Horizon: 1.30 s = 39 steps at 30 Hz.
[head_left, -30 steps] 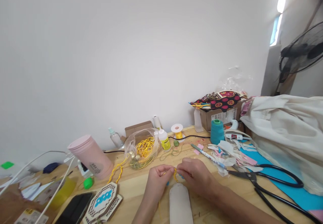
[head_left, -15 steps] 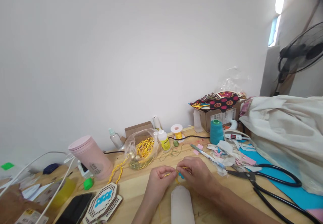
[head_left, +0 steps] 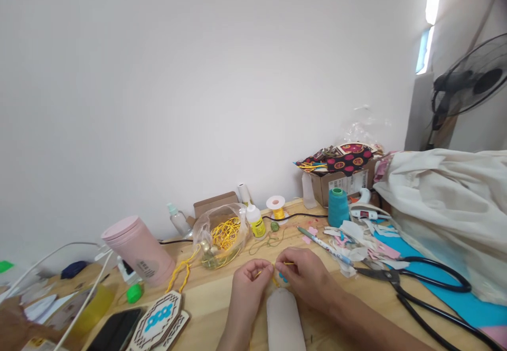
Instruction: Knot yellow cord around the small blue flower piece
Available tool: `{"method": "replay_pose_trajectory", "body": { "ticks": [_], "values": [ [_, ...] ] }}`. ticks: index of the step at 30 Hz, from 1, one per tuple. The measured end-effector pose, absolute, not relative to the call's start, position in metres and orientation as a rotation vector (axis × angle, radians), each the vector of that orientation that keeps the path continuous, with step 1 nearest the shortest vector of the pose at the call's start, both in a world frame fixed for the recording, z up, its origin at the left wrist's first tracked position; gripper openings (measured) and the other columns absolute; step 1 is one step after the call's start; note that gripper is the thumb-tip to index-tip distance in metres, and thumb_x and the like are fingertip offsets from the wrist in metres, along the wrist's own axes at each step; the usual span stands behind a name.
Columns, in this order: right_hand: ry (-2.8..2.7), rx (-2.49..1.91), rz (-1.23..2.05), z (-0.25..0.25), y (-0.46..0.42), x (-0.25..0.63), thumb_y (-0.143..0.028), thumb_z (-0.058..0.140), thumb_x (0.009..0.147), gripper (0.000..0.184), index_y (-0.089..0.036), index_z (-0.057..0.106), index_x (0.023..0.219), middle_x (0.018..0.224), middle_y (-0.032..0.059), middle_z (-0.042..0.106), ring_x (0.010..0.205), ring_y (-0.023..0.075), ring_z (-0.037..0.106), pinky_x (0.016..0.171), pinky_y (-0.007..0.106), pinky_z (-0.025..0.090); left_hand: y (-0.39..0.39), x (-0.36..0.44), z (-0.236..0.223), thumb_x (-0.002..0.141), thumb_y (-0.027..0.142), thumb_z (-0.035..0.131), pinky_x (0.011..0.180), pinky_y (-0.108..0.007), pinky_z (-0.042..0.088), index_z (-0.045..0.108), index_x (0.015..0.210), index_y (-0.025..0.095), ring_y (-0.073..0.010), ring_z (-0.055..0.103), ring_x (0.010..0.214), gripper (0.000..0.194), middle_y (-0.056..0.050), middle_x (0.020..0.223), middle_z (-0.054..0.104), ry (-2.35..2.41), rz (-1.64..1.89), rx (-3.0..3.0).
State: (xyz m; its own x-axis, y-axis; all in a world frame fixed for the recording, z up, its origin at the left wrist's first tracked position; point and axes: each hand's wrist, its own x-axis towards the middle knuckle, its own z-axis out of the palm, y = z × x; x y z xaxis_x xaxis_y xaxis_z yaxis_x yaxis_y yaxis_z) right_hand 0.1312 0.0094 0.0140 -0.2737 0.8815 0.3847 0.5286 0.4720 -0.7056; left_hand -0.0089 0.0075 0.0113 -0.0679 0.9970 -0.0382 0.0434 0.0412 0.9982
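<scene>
At the front middle of the table, my left hand pinches a yellow cord between thumb and fingertips. Close on its right, my right hand is closed on the same cord, the two sets of fingertips almost touching. The cord runs down to the top of a pale, round-ended flat piece lying below my hands. A small blue bit shows under my right fingers. Any knot in the cord is hidden by my fingertips.
Black scissors and fabric scraps lie right, with a pen nearer. Behind stand a glue bottle, a yellow cord spool and a teal thread cone. Left are a pink tumbler, wooden plaques and a phone.
The view has shifted slightly. My hands stay pinched together on the yellow cord, with only a small shift of the fingers.
</scene>
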Motion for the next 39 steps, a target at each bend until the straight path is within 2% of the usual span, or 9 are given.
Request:
{"method": "replay_pose_trajectory", "body": {
  "ticks": [2,8,14,16,21,25,28,32,39],
  "values": [
    [-1.956,-1.176,0.570,0.012,0.009,0.129,-0.025,0.043,0.075,0.015,-0.019,0.056,0.070,0.065,-0.0010,0.057,0.060,0.0101,0.046,0.052,0.019,0.029,0.009,-0.009,0.010,0.056,0.029,0.060,0.032,-0.015,0.018,0.051,0.054,0.014,-0.0027,0.028,0.029,0.018,0.009,0.034,0.041,1.276,1.221,1.101],
    [-1.919,-1.197,0.580,0.008,0.013,0.127,-0.023,0.040,0.075,0.022,-0.016,0.051,0.057,0.052,-0.0030,0.047,0.050,0.0081,0.038,0.047,0.019,0.024,0.004,-0.007,0.010,0.061,0.030,0.058,0.035,-0.014,0.030,0.049,0.060,0.014,-0.0049,0.042,0.038,0.019,0.003,0.047,0.052,1.160,1.093,1.062],
    [-1.564,-1.026,1.178,0.019,0.015,0.129,-0.022,0.048,0.066,0.014,-0.013,0.054,0.057,0.050,-0.0038,0.046,0.047,0.0065,0.039,0.043,0.017,0.027,0.000,-0.002,0.017,0.057,0.032,0.062,0.029,-0.013,0.009,0.046,0.056,0.015,-0.0007,0.021,0.029,0.023,0.011,0.035,0.034,1.135,1.015,1.018],
    [-1.436,-0.952,1.347,0.024,0.016,0.130,-0.025,0.049,0.064,0.016,-0.012,0.054,0.055,0.046,-0.0045,0.045,0.044,0.0056,0.038,0.041,0.017,0.028,0.000,0.000,0.019,0.053,0.033,0.065,0.030,-0.012,0.008,0.047,0.058,0.015,0.0002,0.018,0.029,0.026,0.012,0.034,0.031,1.150,1.014,1.018],
    [-1.171,-0.947,1.622,0.025,0.018,0.133,-0.028,0.049,0.062,0.016,-0.014,0.051,0.054,0.031,-0.0119,0.025,0.028,0.0020,0.015,0.030,0.017,0.010,0.000,0.003,0.018,0.053,0.038,0.065,0.030,-0.012,0.011,0.046,0.054,0.015,0.0000,0.021,0.028,0.030,0.011,0.032,0.034,1.128,1.033,1.137],
    [-1.004,-0.882,1.734,0.019,0.018,0.131,-0.030,0.050,0.061,0.016,-0.015,0.049,0.056,0.031,-0.0135,0.021,0.027,0.0015,0.010,0.029,0.017,0.005,-0.001,0.005,0.017,0.058,0.036,0.062,0.028,-0.013,0.019,0.049,0.058,0.015,-0.0029,0.034,0.029,0.025,0.006,0.039,0.048,1.147,1.051,1.195],
    [-0.988,-0.879,1.752,0.020,0.017,0.130,-0.031,0.048,0.063,0.018,-0.014,0.053,0.060,0.033,-0.0125,0.025,0.027,0.0010,0.011,0.029,0.017,0.005,-0.001,0.003,0.018,0.056,0.034,0.064,0.030,-0.014,0.028,0.052,0.058,0.013,-0.0066,0.046,0.037,0.024,0.000,0.048,0.057,1.174,1.069,1.183],
    [-0.992,-0.937,1.760,0.024,0.015,0.127,-0.022,0.041,0.062,0.021,-0.012,0.057,0.071,0.036,-0.0092,0.037,0.027,0.0013,0.017,0.029,0.016,0.007,0.001,-0.002,0.015,0.057,0.031,0.064,0.038,-0.016,0.036,0.058,0.060,0.011,-0.0084,0.051,0.044,0.022,-0.004,0.055,0.061,1.144,1.073,1.100],
    [-1.375,-0.902,1.518,0.012,0.013,0.119,-0.016,0.038,0.059,0.026,-0.015,0.057,0.078,0.035,-0.0086,0.042,0.032,0.0056,0.036,0.036,0.016,0.026,0.003,-0.010,0.011,0.061,0.030,0.060,0.043,-0.018,0.039,0.061,0.067,0.010,-0.0117,0.055,0.050,0.021,-0.006,0.059,0.063,1.101,1.039,1.026]
  ]
}}
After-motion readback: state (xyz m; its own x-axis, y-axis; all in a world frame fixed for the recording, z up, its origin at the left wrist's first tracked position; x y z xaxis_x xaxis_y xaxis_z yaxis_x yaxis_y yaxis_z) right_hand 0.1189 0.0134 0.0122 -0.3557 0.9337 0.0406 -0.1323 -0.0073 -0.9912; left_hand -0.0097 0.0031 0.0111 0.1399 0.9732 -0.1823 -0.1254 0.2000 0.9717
